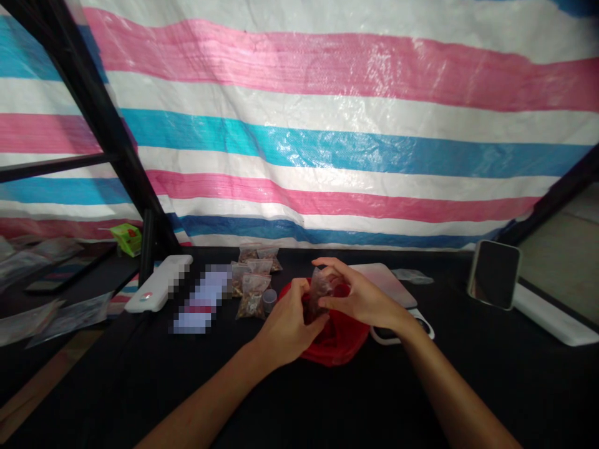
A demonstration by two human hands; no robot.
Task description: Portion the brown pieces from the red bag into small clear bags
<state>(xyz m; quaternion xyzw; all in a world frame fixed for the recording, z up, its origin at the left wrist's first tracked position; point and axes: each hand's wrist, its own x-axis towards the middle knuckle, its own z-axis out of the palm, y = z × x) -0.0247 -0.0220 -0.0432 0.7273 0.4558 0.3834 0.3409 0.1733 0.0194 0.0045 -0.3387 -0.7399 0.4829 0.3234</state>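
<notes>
Between my two hands is a small clear plastic bag [320, 288], held upright over a red plastic bag [339, 346] on the black table. My left hand [291, 327] pinches the small bag from the left, low down. On its other side, my right hand [358, 296] has its fingers curled round the bag's upper part. What the small bag holds is hard to make out. Just left of my left hand stand several filled zip bags [251, 299] with brownish contents, and a small clear cup [269, 300].
Behind my right hand lies a pale flat device [381, 280] with a white-rimmed item [386, 337] beside it. A phone [495, 274] stands at the right by a white bar [555, 315]. A white power bank [161, 284] and flat plastic bags [75, 318] lie left.
</notes>
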